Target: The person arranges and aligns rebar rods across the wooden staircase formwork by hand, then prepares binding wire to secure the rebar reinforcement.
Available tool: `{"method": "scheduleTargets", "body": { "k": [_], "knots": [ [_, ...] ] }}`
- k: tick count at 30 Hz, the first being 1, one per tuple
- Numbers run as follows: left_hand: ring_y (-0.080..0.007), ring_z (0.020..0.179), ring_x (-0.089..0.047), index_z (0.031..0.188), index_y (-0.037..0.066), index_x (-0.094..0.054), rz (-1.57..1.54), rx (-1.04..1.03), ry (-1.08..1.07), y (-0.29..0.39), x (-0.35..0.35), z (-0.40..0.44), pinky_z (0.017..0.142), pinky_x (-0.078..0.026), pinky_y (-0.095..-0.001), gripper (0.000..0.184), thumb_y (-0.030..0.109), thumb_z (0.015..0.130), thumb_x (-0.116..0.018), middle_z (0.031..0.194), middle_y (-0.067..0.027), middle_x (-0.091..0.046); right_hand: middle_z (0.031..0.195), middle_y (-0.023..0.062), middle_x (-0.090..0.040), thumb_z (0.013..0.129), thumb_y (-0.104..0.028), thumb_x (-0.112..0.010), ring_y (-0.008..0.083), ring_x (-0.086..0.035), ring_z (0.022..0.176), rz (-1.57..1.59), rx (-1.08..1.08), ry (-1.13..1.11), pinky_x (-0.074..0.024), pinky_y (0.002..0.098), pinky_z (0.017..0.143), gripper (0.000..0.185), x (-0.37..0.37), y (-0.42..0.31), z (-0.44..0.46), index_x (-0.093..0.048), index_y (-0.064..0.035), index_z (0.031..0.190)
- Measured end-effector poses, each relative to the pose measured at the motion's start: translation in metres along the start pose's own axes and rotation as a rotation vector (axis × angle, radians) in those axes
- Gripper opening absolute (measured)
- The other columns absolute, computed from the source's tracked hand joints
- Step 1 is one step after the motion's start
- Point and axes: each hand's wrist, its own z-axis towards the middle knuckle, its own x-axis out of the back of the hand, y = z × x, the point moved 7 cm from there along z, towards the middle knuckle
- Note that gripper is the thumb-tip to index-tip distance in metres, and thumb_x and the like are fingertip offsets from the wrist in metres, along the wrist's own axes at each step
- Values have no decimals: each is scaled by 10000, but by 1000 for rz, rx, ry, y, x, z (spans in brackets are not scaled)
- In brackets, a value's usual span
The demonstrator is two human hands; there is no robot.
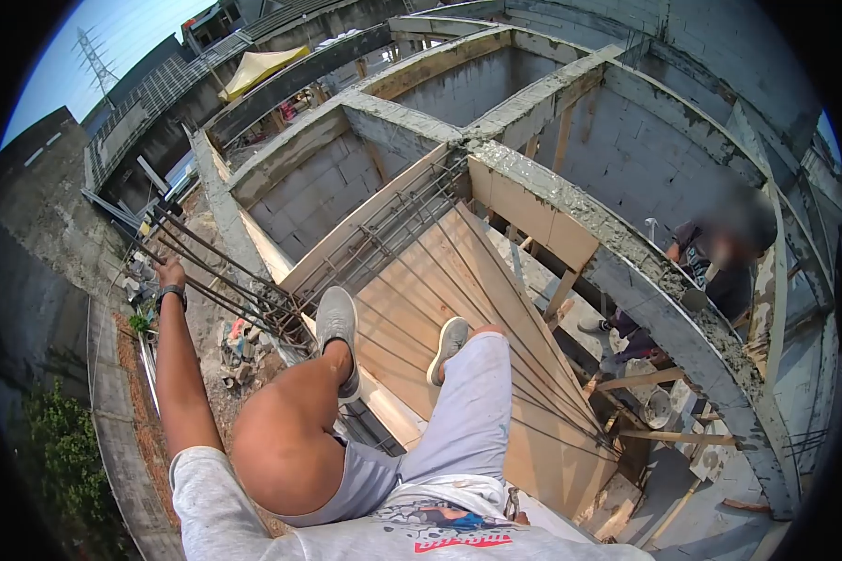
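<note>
My left hand (170, 272) reaches out at the left, its fingers closed around one of several upright steel reinforcing bars (217, 292). A dark watch (171, 295) is on that wrist. The bars rise from a tied bundle near my left shoe (337, 327). My other shoe (448, 348) rests on a plywood panel (496, 374), over which thin steel rods (458, 290) fan out. My right hand does not show.
Concrete beams (533, 93) form open bays with deep drops between block walls. A co-worker (711, 252) is below at the right, beside a curved wet-concrete beam (617, 243). Timber props (641, 379) stand under the formwork. Rubble (243, 351) lies far down at the left.
</note>
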Motion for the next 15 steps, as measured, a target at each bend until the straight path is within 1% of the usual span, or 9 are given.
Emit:
{"method": "scheduleTargets", "body": {
  "k": [1,2,4,6,8,10,13,14,15],
  "knots": [
    [-402,1058,-626,1254,-4,-513,-4,24,-72,0,1,2,941,-468,-466,497,346,903,-512,1103,-254,-641,844,174,-662,772,-344,-770,384,-656,837,5,4,-2,-508,508,747,350,0,0,3,-627,-38,866],
    [-382,1054,-630,1237,32,-536,-6,64,-43,-6,4,-5,935,-472,-426,452,337,903,-514,1082,-225,-650,848,176,-663,775,-344,-766,384,-657,840,12,10,-6,-509,507,750,351,0,0,6,-629,-35,870],
    [-267,607,-566,1129,190,-609,-308,14,-7,-51,-15,31,565,-448,-443,186,226,951,-572,783,-69,-597,856,179,-666,781,-345,-758,385,-659,847,21,12,-6,-511,504,754,352,-1,2,11,-631,-30,877],
    [-337,608,-603,1196,218,-560,-760,209,-260,-57,-31,21,579,-473,-507,243,280,965,-518,876,-74,-595,863,182,-669,787,-345,-751,386,-660,854,31,12,2,-512,502,759,354,1,3,15,-634,-25,885],
    [-281,523,-545,1183,230,-551,-980,349,-222,-16,-23,-32,498,-466,-450,226,254,961,-524,907,-66,-592,871,185,-671,793,-346,-743,387,-662,861,33,14,11,-514,499,763,356,2,1,20,-637,-20,892],
    [-225,437,-487,1170,241,-542,-955,336,-169,17,-10,-63,417,-458,-393,215,228,956,-530,937,-57,-589,878,188,-674,798,-346,-735,388,-664,868,26,19,22,-515,497,768,359,3,1,21,-640,-15,899],
    [-147,467,-476,1168,195,-516,-754,266,-110,49,6,-91,404,-432,-311,257,231,914,-527,1049,-97,-637,889,193,-678,807,-347,-724,389,-666,878,23,38,38,-518,493,774,363,5,-5,30,-644,-8,910],
    [-150,482,-471,1158,181,-537,-770,238,-28,66,15,-109,405,-423,-315,271,241,894,-549,1021,-107,-651,893,194,-680,810,-347,-720,389,-667,882,18,56,39,-518,492,777,365,7,-10,36,-646,-6,914],
    [-143,493,-463,1145,153,-543,-714,222,8,62,15,-105,408,-419,-325,262,226,893,-553,981,-109,-660,897,196,-681,813,-348,-717,390,-668,885,15,71,39,-519,490,779,367,9,-13,39,-647,-3,918]
  ]
}}
